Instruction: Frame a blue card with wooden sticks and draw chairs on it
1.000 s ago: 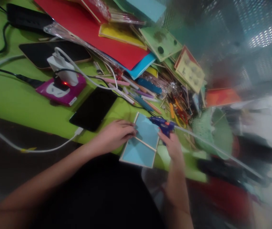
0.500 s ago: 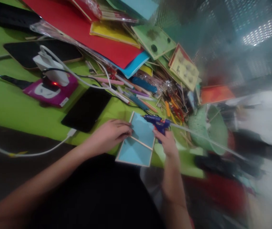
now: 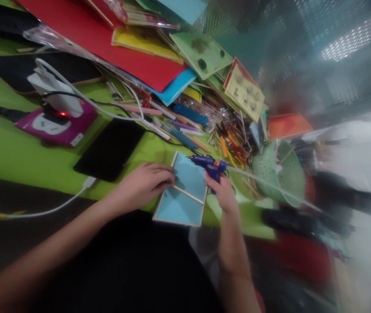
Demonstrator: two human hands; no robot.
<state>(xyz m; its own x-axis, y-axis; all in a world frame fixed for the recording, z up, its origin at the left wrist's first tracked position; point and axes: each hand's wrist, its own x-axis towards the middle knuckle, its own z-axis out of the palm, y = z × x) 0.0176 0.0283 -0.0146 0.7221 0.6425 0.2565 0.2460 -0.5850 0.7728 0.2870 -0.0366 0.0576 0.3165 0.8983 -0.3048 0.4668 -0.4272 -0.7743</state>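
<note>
A light blue panel (image 3: 180, 209) edged with thin wooden sticks lies at the table's front edge, its near end towards my body. One more wooden stick (image 3: 188, 194) runs across its middle. At the panel's left edge, my left hand (image 3: 148, 184) has its fingers closed beside the left end of that stick; the exact fingertip contact is hidden. My right hand (image 3: 225, 193) is wrapped round the handle of a blue glue gun (image 3: 207, 163). The gun's nozzle points left over the far part of the panel, and a long white glue stick (image 3: 253, 176) sticks out behind it.
Left of the panel are a black phone (image 3: 110, 150) and a purple power strip (image 3: 57, 124) with cables. Pens, sticks and scissors (image 3: 234, 156) clutter the area beyond. A green basket (image 3: 278, 174) stands at right. Red sheets (image 3: 107, 52) and decorated panels (image 3: 201, 54) lie at the back.
The whole view has shifted slightly, so everything appears a little further left. Both hands, the glue gun and the panel keep nearly the same places relative to each other.
</note>
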